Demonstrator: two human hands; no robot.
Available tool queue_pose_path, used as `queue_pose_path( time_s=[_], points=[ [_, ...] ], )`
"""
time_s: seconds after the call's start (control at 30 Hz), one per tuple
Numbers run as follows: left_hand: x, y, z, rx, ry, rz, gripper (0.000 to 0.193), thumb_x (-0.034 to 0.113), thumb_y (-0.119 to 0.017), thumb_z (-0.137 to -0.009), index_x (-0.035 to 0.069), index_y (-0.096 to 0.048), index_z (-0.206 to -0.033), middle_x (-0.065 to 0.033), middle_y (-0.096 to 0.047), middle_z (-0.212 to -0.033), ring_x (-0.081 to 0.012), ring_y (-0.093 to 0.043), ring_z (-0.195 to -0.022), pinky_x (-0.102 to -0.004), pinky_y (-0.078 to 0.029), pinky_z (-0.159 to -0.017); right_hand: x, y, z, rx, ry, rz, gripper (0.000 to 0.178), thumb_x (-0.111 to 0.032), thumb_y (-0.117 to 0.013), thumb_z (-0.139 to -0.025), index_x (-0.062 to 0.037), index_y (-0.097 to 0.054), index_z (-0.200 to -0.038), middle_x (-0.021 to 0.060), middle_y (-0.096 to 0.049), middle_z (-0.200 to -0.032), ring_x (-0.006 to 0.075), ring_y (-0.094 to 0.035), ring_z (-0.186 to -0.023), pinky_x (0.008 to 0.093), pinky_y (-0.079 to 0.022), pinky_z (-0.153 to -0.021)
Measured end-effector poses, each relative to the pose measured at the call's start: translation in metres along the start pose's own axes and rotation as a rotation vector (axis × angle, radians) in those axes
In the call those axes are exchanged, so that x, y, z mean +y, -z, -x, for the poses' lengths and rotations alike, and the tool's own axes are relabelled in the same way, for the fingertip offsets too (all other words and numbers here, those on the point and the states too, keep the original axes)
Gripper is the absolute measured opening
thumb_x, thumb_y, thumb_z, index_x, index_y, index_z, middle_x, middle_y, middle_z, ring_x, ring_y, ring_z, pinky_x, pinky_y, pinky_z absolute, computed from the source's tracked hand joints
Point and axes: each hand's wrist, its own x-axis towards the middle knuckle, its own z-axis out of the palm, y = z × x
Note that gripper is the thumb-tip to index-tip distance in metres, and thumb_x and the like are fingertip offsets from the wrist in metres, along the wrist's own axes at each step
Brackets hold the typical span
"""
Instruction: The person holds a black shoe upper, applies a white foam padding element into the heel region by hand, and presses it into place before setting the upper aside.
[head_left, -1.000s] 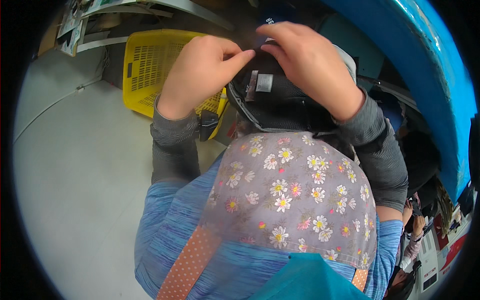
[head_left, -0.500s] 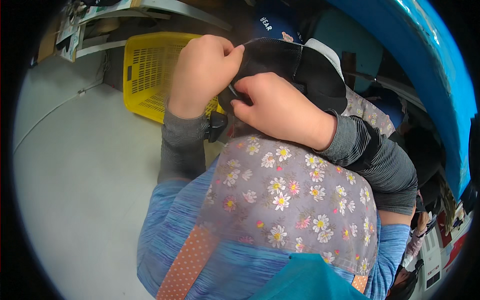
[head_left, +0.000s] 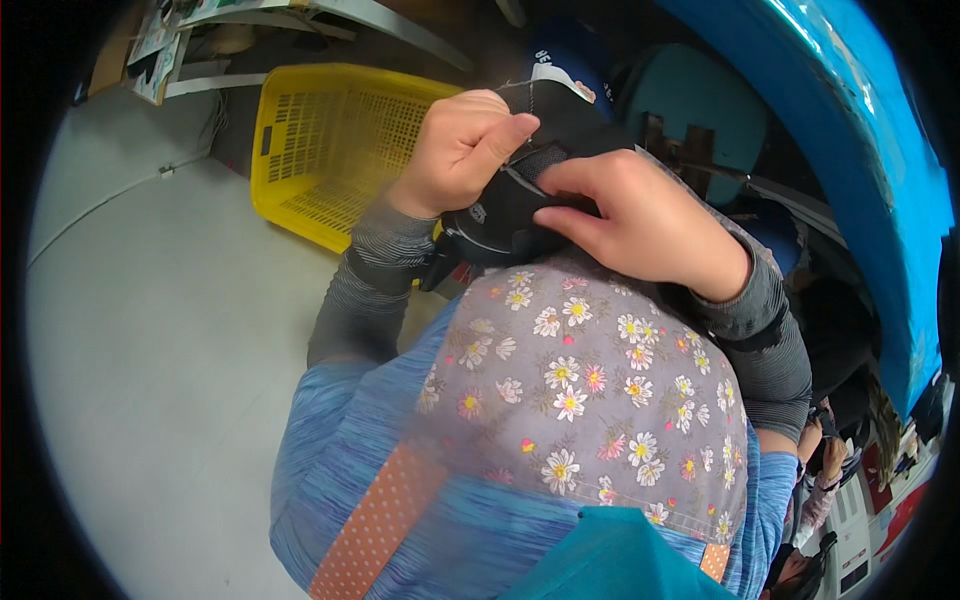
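Note:
A black fabric piece [head_left: 510, 222] with a mesh panel, a pale seam line and a small grey emblem lies over my lap, just beyond the floral apron [head_left: 580, 390]. My left hand [head_left: 457, 155] is closed on its far left edge, the thumb pressed along the top. From the right, my right hand [head_left: 650, 215] grips the middle of the same piece, thumb and forefinger bent around the black material beside the pale seam. Whether a small tool sits between these fingers I cannot tell. A white patch shows at the piece's far end.
Beyond my left arm, a yellow plastic basket [head_left: 340, 150] stands on the pale floor [head_left: 170, 380]. A large blue curved edge [head_left: 870, 150] runs along the right. Near it is a teal round seat [head_left: 700, 100]. Other people [head_left: 815, 500] are at the lower right.
Both hands have shifted right and the black piece has turned, bringing the mesh panel and grey emblem into view. My right hand has drawn away from my left.

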Motion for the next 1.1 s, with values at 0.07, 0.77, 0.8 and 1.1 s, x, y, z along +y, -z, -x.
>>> queue_pose_path(
  time_s=[0.07,0.77,0.8,1.1],
  points=[
    [0.007,-0.01,-0.013,0.123,-0.082,0.033,0.035,0.01,-0.066,-0.092,0.0,-0.053,-0.061,-0.01,-0.045,-0.054,-0.0242,-0.043,-0.05,-0.0348,-0.035,-0.053,-0.003,0.0,-0.008,-0.21,-0.148,-0.195,0.032,-0.029,-0.07,-0.087,0.002,-0.064,-0.082,0.0208,-0.061,-0.068,0.039,-0.061,-0.065,0.0428,-0.049,-0.06],
    [0.039,-0.004,-0.071,0.635,-0.107,-0.054,0.026,0.012,-0.07,-0.092,0.004,-0.058,-0.114,-0.0024,-0.062,-0.087,-0.0108,-0.058,-0.081,-0.024,-0.046,-0.076,-0.005,0.036,0.017,0.043,-0.204,-0.341,0.018,-0.01,-0.074,-0.083,0.005,-0.065,-0.087,0.0159,-0.067,-0.076,0.0229,-0.059,-0.058,0.0339,-0.048,-0.057],
    [0.034,0.003,-0.07,0.752,-0.045,0.0,0.025,0.014,-0.068,-0.093,0.004,-0.058,-0.114,-0.0032,-0.062,-0.092,-0.0125,-0.059,-0.086,-0.0261,-0.047,-0.081,-0.002,0.037,0.02,0.202,-0.052,-0.27,0.018,-0.01,-0.075,-0.082,0.0045,-0.065,-0.087,0.0158,-0.067,-0.076,0.0245,-0.06,-0.058,0.0341,-0.049,-0.057],
    [0.03,-0.012,-0.063,0.359,0.156,1.432,0.042,0.046,-0.039,-0.103,0.007,-0.055,-0.11,-0.0029,-0.053,-0.085,-0.016,-0.051,-0.077,-0.0308,-0.044,-0.078,-0.046,0.052,0.018,0.183,0.278,0.935,0.035,-0.012,-0.062,-0.077,-0.0055,-0.069,-0.11,0.0035,-0.064,-0.122,0.019,-0.063,-0.103,0.0287,-0.053,-0.079]
  ],
)
